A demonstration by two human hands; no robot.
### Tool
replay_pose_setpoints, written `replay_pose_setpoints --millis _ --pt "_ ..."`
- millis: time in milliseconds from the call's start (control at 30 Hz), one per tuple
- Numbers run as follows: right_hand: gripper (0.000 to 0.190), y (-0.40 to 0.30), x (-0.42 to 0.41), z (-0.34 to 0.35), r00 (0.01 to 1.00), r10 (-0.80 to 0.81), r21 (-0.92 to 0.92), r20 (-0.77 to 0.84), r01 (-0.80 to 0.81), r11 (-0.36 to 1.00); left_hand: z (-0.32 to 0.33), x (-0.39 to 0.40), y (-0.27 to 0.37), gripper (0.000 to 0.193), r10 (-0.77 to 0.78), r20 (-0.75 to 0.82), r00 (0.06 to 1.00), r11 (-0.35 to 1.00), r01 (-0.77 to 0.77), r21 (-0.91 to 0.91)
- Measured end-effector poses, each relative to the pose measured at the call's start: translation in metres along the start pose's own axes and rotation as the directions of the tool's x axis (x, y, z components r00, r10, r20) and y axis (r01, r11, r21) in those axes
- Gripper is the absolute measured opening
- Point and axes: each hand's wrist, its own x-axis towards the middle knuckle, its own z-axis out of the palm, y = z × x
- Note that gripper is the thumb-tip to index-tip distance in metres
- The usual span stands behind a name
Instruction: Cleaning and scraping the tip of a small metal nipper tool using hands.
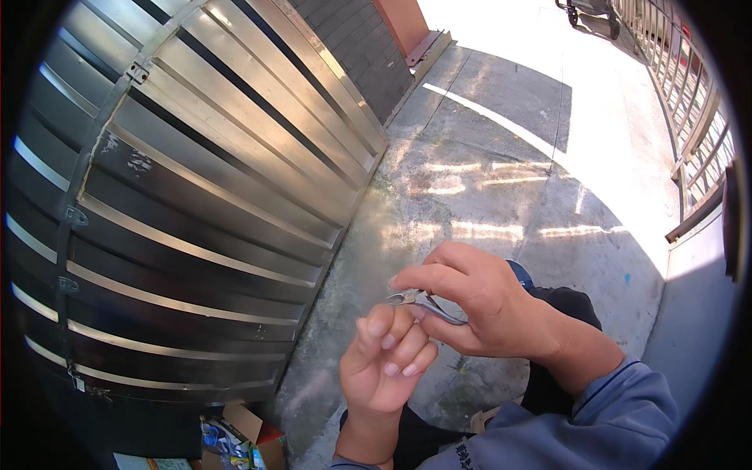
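Metal cuticle nippers (437, 308) are held in my right hand (479, 299), between the thumb below and the fingers above. Their small jaws point left and sit just above the curled fingertips of my left hand (390, 364). That hand is turned palm up, its fingers bent inward and its thumb beside the index finger; I see nothing held in it. Whether the jaws touch a fingertip I cannot tell.
A corrugated metal gate (205, 223) stands at the left. An open cardboard box (271, 449) with packaged items is at the bottom left. Beneath lies the concrete floor (458, 205). A metal railing (675, 88) and a wall (684, 317) are at the right.
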Motion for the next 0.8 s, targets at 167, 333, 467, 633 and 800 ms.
replay_pose_setpoints --millis 167,333,467,633,800 --pt "0.037 -0.0029 0.0002 0.0012 0.975 -0.218 -0.327 0.039 0.219 0.92 -0.0025 -0.0038 0.0042 0.02 -0.008 -0.053 0.999 0.999 0.006 -0.034" --pt "0.041 -0.0029 -0.0004 0.0039 0.962 -0.261 -0.434 0.078 0.269 0.86 0.0008 -0.0038 0.006 0.024 0.024 -0.138 0.99 0.996 -0.012 0.084" --pt "0.043 -0.0029 -0.0009 0.0015 0.956 -0.278 -0.466 0.091 0.287 0.837 0.0037 -0.0028 0.0054 0.025 0.029 -0.173 0.985 0.991 -0.006 0.13" --pt "0.043 -0.0037 -0.0015 0.0026 0.938 -0.344 -0.508 0.048 0.319 0.8 0.0038 -0.0027 0.0043 0.025 -0.018 -0.149 0.989 1.0 0.018 -0.001" --pt "0.045 -0.0061 -0.0014 0.0039 0.922 -0.388 -0.525 0.012 0.336 0.782 0.0051 -0.0077 0.0046 0.023 -0.061 -0.149 0.987 0.994 0.046 -0.103"
